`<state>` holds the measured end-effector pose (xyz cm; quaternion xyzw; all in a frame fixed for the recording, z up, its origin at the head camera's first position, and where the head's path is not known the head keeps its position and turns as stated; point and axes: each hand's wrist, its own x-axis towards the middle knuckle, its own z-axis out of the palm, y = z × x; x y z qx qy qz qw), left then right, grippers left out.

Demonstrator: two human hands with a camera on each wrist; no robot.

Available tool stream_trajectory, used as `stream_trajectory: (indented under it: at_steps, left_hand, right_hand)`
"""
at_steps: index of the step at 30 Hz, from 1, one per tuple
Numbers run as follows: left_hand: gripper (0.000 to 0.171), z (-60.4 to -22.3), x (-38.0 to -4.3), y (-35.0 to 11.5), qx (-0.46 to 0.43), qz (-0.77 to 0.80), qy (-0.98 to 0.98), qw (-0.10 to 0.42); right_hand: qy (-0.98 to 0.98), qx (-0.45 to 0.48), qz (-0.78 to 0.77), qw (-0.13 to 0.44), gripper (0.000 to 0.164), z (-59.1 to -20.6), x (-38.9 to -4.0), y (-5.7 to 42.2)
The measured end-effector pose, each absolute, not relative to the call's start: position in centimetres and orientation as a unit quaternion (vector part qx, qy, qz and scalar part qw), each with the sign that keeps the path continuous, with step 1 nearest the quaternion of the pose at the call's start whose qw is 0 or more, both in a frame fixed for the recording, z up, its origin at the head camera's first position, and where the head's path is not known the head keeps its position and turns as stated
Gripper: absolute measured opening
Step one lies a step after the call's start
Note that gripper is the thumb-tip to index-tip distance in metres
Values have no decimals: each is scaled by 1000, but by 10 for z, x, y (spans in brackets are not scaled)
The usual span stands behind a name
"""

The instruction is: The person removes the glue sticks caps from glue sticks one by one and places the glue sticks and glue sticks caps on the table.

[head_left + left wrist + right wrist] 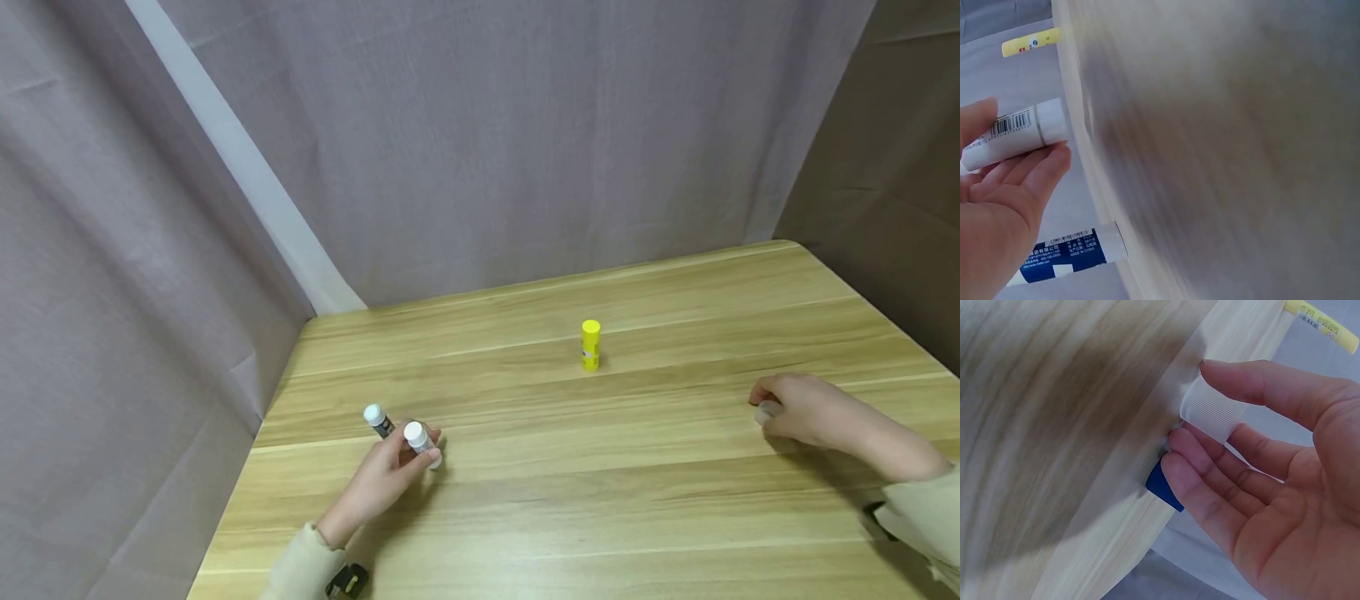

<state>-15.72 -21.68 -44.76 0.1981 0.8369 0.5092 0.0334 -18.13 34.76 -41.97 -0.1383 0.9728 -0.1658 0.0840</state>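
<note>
My left hand (pixel 378 482) pinches a white glue stick (pixel 417 438) between thumb and fingers; its barcode label faces the left wrist camera. Just behind that hand a dark blue glue stick (pixel 1069 257) with a white cap stands on the table, its middle partly covered by the hand in the head view. Over at the right, my right hand (pixel 813 417) holds a translucent white ribbed cap (pixel 1213 409) between thumb and fingers, low by the tabletop. A blue piece (pixel 1163 489) shows past its fingertips in the right wrist view, mostly hidden by them.
A yellow glue stick (pixel 591 348) stands upright toward the back, between the two hands. The wood-grain table (pixel 562 508) ends at grey curtains (pixel 525 150) behind and on the left. A brown panel (pixel 892 183) borders its right side.
</note>
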Motion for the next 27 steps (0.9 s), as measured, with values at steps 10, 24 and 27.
stream_trajectory:
  at_steps: [10, 24, 27]
  left_hand:
    - [27, -449, -156, -219, 195, 490, 846, 77]
    - [23, -451, -157, -226, 220, 503, 828, 110]
    - [22, -452, -157, -226, 223, 506, 826, 110]
  right_hand:
    - [973, -142, -167, 69, 33, -419, -180, 346]
    - [973, -144, -164, 69, 30, -419, -180, 346]
    - [973, -145, -165, 67, 30, -421, -180, 347]
